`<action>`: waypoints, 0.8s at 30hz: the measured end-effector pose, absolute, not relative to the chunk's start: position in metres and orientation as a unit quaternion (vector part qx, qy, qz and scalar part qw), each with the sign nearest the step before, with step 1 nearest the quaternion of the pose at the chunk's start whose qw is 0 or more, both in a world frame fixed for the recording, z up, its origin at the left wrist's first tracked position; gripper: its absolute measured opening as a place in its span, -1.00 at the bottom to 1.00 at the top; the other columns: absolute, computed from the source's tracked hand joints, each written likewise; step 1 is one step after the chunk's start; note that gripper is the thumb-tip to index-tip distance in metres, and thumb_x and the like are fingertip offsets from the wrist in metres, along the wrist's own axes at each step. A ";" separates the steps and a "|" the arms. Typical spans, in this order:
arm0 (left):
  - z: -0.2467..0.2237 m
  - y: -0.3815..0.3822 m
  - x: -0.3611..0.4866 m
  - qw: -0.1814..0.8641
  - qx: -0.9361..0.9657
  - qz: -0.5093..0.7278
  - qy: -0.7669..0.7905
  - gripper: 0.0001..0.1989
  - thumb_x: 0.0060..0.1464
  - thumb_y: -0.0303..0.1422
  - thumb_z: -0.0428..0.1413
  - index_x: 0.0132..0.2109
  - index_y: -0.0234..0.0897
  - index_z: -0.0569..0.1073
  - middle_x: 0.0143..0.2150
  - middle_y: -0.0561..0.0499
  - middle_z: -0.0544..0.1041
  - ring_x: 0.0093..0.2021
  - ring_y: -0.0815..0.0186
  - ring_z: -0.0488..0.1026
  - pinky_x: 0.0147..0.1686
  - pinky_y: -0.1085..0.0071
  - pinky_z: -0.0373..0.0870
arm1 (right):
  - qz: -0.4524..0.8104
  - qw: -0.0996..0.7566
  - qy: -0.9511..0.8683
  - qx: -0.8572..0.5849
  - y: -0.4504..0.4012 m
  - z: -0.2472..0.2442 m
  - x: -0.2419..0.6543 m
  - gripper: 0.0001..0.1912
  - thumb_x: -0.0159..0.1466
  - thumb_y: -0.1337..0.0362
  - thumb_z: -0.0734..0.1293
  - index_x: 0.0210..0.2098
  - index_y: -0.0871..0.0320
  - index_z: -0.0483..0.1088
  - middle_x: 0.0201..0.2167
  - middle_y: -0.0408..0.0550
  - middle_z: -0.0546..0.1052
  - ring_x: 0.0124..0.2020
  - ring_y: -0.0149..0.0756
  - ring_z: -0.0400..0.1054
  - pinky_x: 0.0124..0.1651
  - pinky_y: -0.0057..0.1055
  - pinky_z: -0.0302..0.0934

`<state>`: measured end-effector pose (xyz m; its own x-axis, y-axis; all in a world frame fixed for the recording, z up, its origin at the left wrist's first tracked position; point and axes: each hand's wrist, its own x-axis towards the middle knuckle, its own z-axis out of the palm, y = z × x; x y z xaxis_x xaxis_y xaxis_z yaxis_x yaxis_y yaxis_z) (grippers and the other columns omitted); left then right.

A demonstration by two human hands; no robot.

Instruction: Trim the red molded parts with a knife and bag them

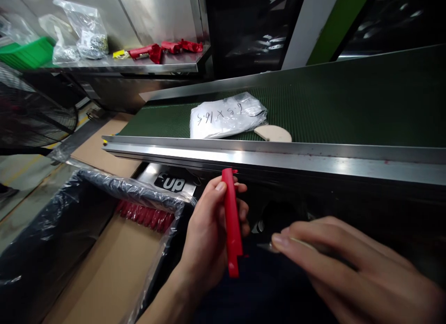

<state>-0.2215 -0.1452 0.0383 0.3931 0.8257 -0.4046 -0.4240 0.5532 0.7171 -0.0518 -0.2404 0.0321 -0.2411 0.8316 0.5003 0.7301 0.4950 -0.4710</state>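
A long, narrow red plastic part (231,217) stands nearly upright in my left hand (209,226), the thumb pressed on its upper face and the fingers curled behind. Small red nubs stick out from its right edge near the top and near the bottom. To the right, my right hand (348,263) is closed around a slim knife (268,247) with a pointed metal blade. The blade tip points left toward the red part and is apart from it. Most of the knife's handle is hidden by the fingers.
Ahead runs a green conveyor belt (327,101) with a metal edge; a labelled plastic bag (226,116) and a beige disc (273,133) lie on it. At left, a lined bin (132,189) contains red parts (146,216) and cardboard. Several red pieces (146,52) rest on a metal shelf.
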 end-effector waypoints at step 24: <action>0.043 -0.179 -0.228 0.779 0.349 0.315 0.415 -0.58 -0.04 -0.16 0.34 -0.12 -0.23 0.38 -0.45 0.09 0.35 -0.56 0.52 0.23 -0.57 0.61 0.23 | -0.046 0.331 -0.783 -0.525 -0.215 0.036 -0.046 -0.55 0.27 0.55 0.21 0.10 0.14 0.43 -0.10 0.04 0.46 -0.14 -0.23 0.32 -0.17 -0.28 0.17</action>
